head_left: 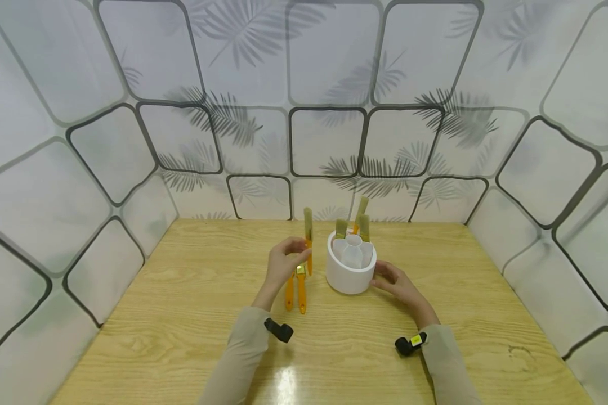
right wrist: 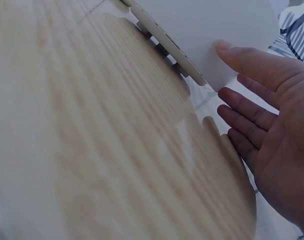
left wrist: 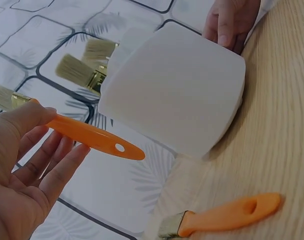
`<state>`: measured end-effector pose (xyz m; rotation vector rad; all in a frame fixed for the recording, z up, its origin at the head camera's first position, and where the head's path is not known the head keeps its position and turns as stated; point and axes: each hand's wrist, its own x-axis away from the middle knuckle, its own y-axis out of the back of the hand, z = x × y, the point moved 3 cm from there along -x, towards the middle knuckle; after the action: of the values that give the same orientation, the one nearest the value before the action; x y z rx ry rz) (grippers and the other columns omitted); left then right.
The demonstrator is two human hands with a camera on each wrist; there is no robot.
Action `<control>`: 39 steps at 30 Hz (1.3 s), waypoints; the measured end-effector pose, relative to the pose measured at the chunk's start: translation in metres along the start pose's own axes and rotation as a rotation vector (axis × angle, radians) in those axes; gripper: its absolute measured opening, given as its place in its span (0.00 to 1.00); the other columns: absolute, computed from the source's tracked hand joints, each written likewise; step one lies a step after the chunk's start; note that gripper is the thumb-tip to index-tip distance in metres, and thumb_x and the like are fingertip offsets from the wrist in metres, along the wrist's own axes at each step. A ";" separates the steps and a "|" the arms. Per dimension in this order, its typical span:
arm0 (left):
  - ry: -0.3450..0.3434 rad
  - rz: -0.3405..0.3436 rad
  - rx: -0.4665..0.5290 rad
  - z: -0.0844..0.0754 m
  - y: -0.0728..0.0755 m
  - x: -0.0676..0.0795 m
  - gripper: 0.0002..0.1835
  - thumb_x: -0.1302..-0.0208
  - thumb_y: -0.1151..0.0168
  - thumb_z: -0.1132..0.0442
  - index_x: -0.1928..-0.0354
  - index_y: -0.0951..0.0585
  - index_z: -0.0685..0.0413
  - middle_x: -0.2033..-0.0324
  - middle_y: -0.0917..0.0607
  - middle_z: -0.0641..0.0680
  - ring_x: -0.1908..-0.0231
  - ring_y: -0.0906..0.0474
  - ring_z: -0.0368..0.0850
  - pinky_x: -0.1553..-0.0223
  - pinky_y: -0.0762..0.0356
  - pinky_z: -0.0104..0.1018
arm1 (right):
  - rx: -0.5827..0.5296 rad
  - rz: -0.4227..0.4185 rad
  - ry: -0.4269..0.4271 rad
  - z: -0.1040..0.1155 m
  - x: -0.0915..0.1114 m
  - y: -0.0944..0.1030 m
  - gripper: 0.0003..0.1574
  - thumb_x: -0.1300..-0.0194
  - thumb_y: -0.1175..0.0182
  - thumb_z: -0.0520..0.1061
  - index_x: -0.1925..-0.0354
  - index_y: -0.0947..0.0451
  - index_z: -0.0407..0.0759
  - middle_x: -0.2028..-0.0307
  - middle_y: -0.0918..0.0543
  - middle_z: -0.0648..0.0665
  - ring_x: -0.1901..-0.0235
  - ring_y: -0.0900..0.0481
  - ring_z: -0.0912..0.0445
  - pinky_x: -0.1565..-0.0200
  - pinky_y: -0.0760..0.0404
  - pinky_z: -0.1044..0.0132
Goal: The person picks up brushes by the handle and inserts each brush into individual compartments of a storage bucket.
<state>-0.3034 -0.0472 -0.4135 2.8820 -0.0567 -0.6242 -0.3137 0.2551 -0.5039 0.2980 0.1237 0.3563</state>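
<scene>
My left hand [head_left: 287, 260] pinches a paintbrush [head_left: 309, 247] by its orange handle, bristles upward, just left of a round white organizer [head_left: 348, 279]. In the left wrist view, the handle of this brush [left wrist: 99, 134] points toward the organizer's wall, apart from it. Several paintbrushes [head_left: 364, 228] stand in the organizer's compartments with their bristles up. My right hand [head_left: 396, 285] is at the organizer's right side; the right wrist view shows its thumb against the white wall [right wrist: 242, 22], the other fingers loosely extended. Two more orange-handled paintbrushes [head_left: 302, 289] lie on the table below my left hand.
The wooden table [head_left: 182, 337] meets patterned wall panels [head_left: 253, 197] at the back and both sides. A black wrist camera [head_left: 280, 330] sits on the left sleeve, another [head_left: 409, 344] on the right. Light glares off the table near its front.
</scene>
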 end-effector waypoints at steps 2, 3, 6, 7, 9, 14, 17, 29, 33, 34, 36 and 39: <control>0.005 0.001 0.000 -0.002 -0.001 -0.001 0.13 0.44 0.35 0.69 0.58 0.20 0.68 0.64 0.17 0.66 0.62 0.21 0.58 0.57 0.20 0.45 | -0.003 0.000 -0.001 0.000 0.000 0.000 0.34 0.38 0.40 0.40 0.36 0.40 0.37 0.40 0.32 0.33 0.38 0.37 0.38 0.37 0.42 0.40; 0.008 0.002 0.001 -0.002 -0.002 -0.002 0.13 0.44 0.35 0.69 0.58 0.21 0.68 0.64 0.17 0.65 0.62 0.21 0.57 0.58 0.20 0.42 | 0.001 0.001 0.000 0.000 0.000 0.000 0.34 0.37 0.40 0.41 0.36 0.40 0.37 0.40 0.32 0.33 0.38 0.37 0.38 0.37 0.42 0.41; 0.007 0.001 -0.001 -0.006 -0.003 -0.003 0.13 0.45 0.34 0.69 0.58 0.20 0.68 0.64 0.17 0.65 0.62 0.21 0.57 0.59 0.20 0.36 | -0.001 0.000 -0.006 0.000 0.000 0.000 0.34 0.38 0.40 0.41 0.36 0.40 0.37 0.40 0.31 0.33 0.39 0.37 0.39 0.37 0.41 0.41; 0.004 0.000 -0.002 -0.007 -0.004 -0.003 0.13 0.45 0.34 0.69 0.58 0.20 0.68 0.64 0.17 0.65 0.62 0.21 0.57 0.60 0.20 0.35 | -0.002 0.000 -0.008 0.000 0.000 0.000 0.34 0.38 0.40 0.41 0.36 0.39 0.37 0.40 0.31 0.33 0.39 0.37 0.39 0.37 0.41 0.41; 0.002 -0.005 -0.005 -0.009 -0.005 -0.004 0.13 0.45 0.34 0.69 0.58 0.20 0.68 0.64 0.17 0.65 0.62 0.21 0.57 0.60 0.20 0.33 | 0.002 -0.001 -0.009 0.000 -0.001 0.000 0.34 0.38 0.40 0.41 0.36 0.40 0.37 0.40 0.31 0.33 0.39 0.37 0.39 0.37 0.41 0.42; -0.008 -0.009 0.009 -0.014 -0.009 -0.007 0.14 0.45 0.34 0.69 0.57 0.21 0.69 0.64 0.17 0.66 0.63 0.21 0.56 0.59 0.19 0.39 | -0.004 -0.008 -0.015 -0.008 -0.003 0.001 0.35 0.38 0.40 0.42 0.36 0.40 0.37 0.40 0.32 0.33 0.38 0.37 0.39 0.37 0.41 0.41; -0.018 -0.012 0.027 -0.017 -0.011 -0.009 0.14 0.45 0.34 0.69 0.58 0.21 0.69 0.64 0.17 0.66 0.63 0.21 0.56 0.56 0.21 0.46 | 0.005 -0.019 -0.020 -0.019 -0.006 0.002 0.36 0.38 0.39 0.44 0.35 0.40 0.39 0.39 0.32 0.35 0.38 0.37 0.40 0.37 0.42 0.42; -0.037 0.012 0.046 -0.023 -0.017 -0.015 0.14 0.45 0.34 0.69 0.58 0.21 0.69 0.64 0.17 0.67 0.61 0.21 0.59 0.60 0.20 0.31 | 0.031 -0.033 -0.004 -0.033 -0.010 0.004 0.37 0.40 0.37 0.49 0.36 0.38 0.45 0.39 0.30 0.40 0.38 0.36 0.44 0.36 0.41 0.44; -0.053 0.005 0.054 -0.024 -0.018 -0.016 0.13 0.45 0.34 0.69 0.58 0.21 0.70 0.64 0.17 0.68 0.61 0.21 0.60 0.58 0.19 0.40 | 0.018 -0.029 -0.013 -0.033 -0.010 0.004 0.38 0.41 0.36 0.50 0.36 0.38 0.46 0.39 0.30 0.41 0.38 0.36 0.44 0.36 0.42 0.43; -0.056 0.003 0.059 -0.024 -0.018 -0.016 0.13 0.45 0.34 0.69 0.58 0.21 0.70 0.64 0.17 0.68 0.61 0.21 0.61 0.57 0.19 0.44 | 0.018 -0.026 -0.011 -0.033 -0.010 0.004 0.38 0.41 0.36 0.50 0.36 0.38 0.46 0.39 0.30 0.40 0.37 0.37 0.44 0.36 0.42 0.43; -0.059 -0.005 0.059 -0.025 -0.019 -0.016 0.14 0.45 0.34 0.69 0.58 0.21 0.70 0.64 0.17 0.68 0.62 0.21 0.61 0.56 0.20 0.48 | 0.021 -0.022 -0.007 -0.033 -0.010 0.004 0.38 0.41 0.37 0.50 0.35 0.38 0.46 0.39 0.31 0.40 0.37 0.37 0.44 0.36 0.43 0.42; -0.055 -0.012 0.069 -0.026 -0.020 -0.017 0.13 0.45 0.34 0.69 0.58 0.21 0.70 0.64 0.17 0.68 0.61 0.21 0.60 0.55 0.22 0.50 | 0.028 -0.024 -0.005 -0.032 -0.010 0.004 0.38 0.41 0.36 0.50 0.35 0.38 0.46 0.39 0.31 0.40 0.37 0.37 0.44 0.36 0.42 0.42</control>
<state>-0.3083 -0.0216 -0.3868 2.9328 -0.0708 -0.7175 -0.3297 0.2638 -0.5325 0.3247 0.1272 0.3301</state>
